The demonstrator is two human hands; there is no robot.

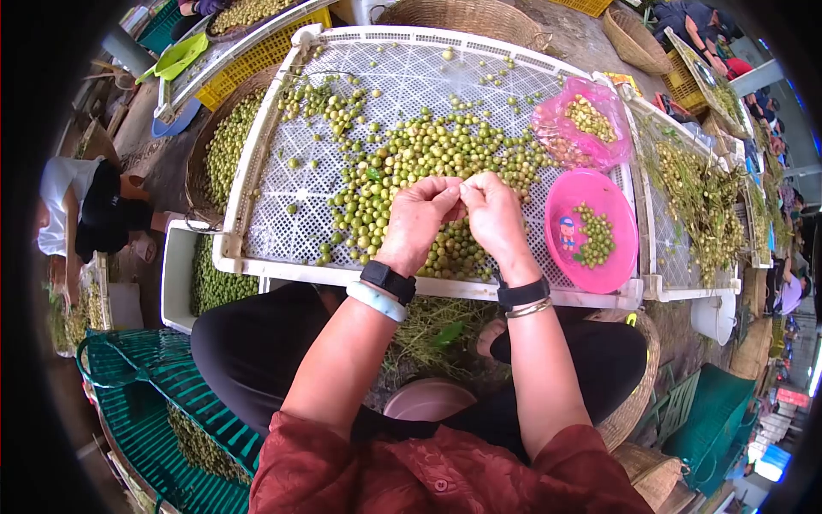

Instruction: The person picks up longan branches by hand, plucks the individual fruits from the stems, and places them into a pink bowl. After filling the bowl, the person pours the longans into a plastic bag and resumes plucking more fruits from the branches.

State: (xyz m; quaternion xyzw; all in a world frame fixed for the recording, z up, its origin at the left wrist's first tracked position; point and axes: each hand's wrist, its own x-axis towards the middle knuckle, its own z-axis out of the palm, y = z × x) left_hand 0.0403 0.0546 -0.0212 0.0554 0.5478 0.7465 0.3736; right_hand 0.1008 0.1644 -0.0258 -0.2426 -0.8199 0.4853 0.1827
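My left hand (419, 218) and my right hand (495, 216) meet fingertip to fingertip above a heap of small round green-yellow fruits (377, 193). Both are closed in a pinch; whatever lies between the fingertips is too small or hidden to make out. Beneath them the fruits spread over a white mesh tray (287, 224) with a raised rim. To the right of my right hand, a pink basin (561, 261) on the tray holds some green fruits. Behind it lies a pink plastic bag (548, 120) with paler fruits inside.
A wicker basket of fruits (229, 146) and a white bin of green fruits (224, 283) stand left. Another tray with stemmed fruits (698, 201) adjoins on the right. Green plastic chairs (141, 411) flank me. Cut stems (437, 330) lie below the tray. Other people sit at both sides.
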